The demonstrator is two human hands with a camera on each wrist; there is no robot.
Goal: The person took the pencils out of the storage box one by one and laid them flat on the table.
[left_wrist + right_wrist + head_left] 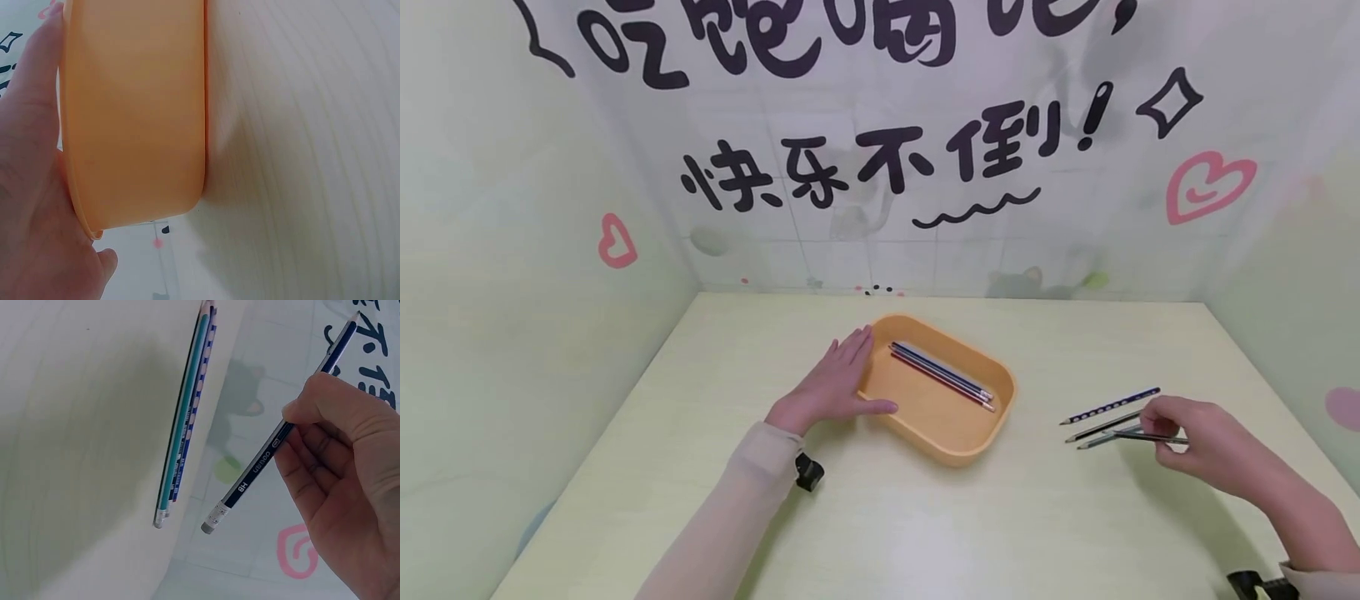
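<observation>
An orange tray (925, 417) holds several pencils (940, 375), lying side by side. The left hand (838, 379) rests on its left rim with fingers straight and thumb over the edge; the left wrist view shows the tray's outer wall (134, 125) beside that hand (37, 162). Thumb and fingers of the right hand (1206, 442) pinch a dark pencil with a white-banded eraser end (253, 469), held above the table. Just left of the right hand (350, 444), in the right wrist view, lie several pencils, among them a teal one (182, 419) and a blue patterned one (1108, 406).
The pale wooden table (925, 533) meets a back wall covering (880, 258) with dark lettering and pink hearts. Similar pale coverings stand at the left (512, 333) and right sides. A black band (808, 472) is at the left wrist.
</observation>
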